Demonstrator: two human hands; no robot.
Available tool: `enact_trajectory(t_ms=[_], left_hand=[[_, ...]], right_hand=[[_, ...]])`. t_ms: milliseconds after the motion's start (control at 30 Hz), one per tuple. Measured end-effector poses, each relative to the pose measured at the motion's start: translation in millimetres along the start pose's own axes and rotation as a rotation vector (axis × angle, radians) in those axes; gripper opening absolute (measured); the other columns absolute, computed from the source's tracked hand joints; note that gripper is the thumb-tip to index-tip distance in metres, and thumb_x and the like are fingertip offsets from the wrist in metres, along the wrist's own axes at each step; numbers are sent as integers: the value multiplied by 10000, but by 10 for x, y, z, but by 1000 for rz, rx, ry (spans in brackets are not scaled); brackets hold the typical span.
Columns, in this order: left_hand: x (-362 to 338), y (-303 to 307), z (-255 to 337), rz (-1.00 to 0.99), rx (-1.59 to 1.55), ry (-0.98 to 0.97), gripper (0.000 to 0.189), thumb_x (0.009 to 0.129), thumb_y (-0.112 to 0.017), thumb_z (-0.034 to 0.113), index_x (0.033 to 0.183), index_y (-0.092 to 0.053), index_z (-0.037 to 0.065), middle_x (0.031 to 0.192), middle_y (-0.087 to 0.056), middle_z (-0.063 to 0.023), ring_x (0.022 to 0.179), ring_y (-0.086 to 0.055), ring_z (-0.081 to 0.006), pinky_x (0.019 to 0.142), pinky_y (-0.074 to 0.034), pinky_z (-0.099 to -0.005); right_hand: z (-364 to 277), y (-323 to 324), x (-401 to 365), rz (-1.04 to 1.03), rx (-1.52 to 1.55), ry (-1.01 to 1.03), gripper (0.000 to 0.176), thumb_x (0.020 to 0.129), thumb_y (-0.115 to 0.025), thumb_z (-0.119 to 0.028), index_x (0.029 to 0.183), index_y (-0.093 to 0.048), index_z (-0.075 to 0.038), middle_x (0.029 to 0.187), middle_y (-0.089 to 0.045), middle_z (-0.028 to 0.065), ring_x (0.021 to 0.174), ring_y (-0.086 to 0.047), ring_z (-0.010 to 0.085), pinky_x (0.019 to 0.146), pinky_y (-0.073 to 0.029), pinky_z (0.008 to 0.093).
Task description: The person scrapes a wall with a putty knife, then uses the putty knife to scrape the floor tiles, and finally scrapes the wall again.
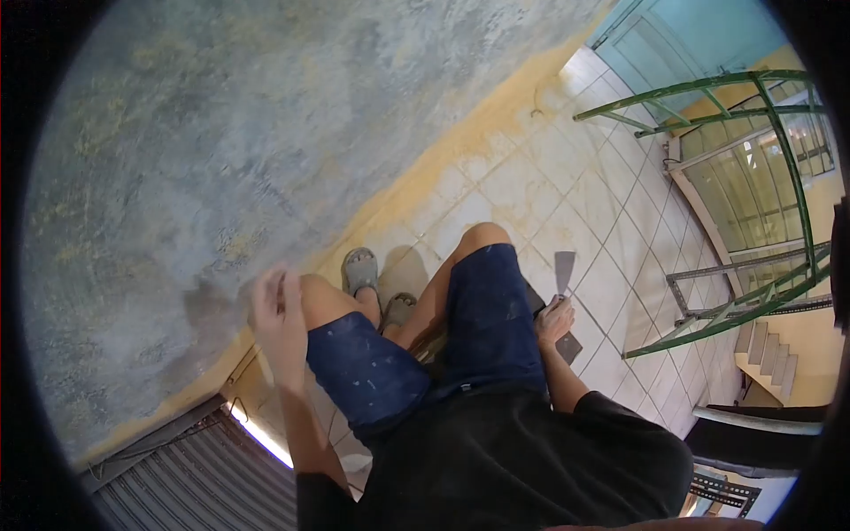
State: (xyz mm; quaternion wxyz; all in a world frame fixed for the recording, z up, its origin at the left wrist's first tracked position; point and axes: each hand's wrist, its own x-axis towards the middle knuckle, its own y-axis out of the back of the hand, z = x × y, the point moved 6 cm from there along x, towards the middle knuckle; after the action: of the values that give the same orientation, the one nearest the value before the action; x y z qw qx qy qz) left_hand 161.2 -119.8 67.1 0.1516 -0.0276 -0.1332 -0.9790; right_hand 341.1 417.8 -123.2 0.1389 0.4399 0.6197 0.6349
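My right hand (555, 322) is closed around the handle of a putty knife (564, 265), beside my right thigh. The putty knife's flat grey blade points away from me over the tiles. A dark flat thing (567, 349) shows beneath that hand, partly hidden by it and my leg. My left hand (278, 314) is raised by my left knee, in front of the patchy grey and yellow wall (212, 168). Motion smears its fingers, which look bent, and no held thing shows in it.
Yellowish dust lies on the tiled floor (567, 212) along the wall's foot. A green metal frame (788, 168) stands at the right, near a turquoise door (691, 53). A ribbed metal shutter (195, 469) is at the lower left. Small steps (768, 356) show at the far right.
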Motion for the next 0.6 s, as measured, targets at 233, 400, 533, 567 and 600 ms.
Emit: enact_trajectory(t_ms=[233, 400, 533, 567, 600], left_hand=[[-1885, 1290, -1379, 289, 447, 296, 406, 1035, -598, 323, 1119, -594, -75, 981, -638, -176, 907, -611, -262, 810, -497, -376], [-4877, 1894, -3344, 89, 273, 1346, 453, 1037, -533, 411, 1175, -633, -8, 920, -707, -134, 728, -666, -266, 606, -525, -388], [-5045, 1966, -3346, 98, 228, 1368, 450, 1036, -534, 409, 1175, -633, -7, 919, -708, -132, 726, -666, -264, 604, -525, -386], [-5140, 1958, -3307, 103, 215, 1380, 449, 1036, -535, 408, 1175, -633, -7, 918, -708, -131, 725, -666, -263, 603, -525, -386], [-5210, 1960, -3259, 110, 204, 1390, 448, 1036, -535, 407, 1175, -633, -6, 918, -708, -131, 725, -666, -263, 602, -524, -385]], right_hand=[[29, -72, 19, 9, -38, 59, 239, 998, -563, -246, 1031, -595, -11, 911, -647, 190, 913, -600, 383, 806, -433, 494], [-79, 9, 18, -45, -50, 109, 232, 1008, -540, -258, 976, -584, -33, 903, -635, 156, 910, -594, 364, 794, -427, 492], [-120, -22, 43, -109, -73, 103, 234, 1010, -528, -259, 978, -583, -34, 950, -648, 159, 941, -596, 360, 801, -431, 492], [-126, -30, 43, -114, -76, 118, 234, 1010, -528, -259, 978, -583, -34, 950, -648, 159, 941, -596, 360, 801, -431, 492], [-121, -34, 36, -100, -85, 105, 238, 1011, -526, -259, 983, -583, -30, 950, -649, 166, 942, -596, 365, 809, -433, 496]])
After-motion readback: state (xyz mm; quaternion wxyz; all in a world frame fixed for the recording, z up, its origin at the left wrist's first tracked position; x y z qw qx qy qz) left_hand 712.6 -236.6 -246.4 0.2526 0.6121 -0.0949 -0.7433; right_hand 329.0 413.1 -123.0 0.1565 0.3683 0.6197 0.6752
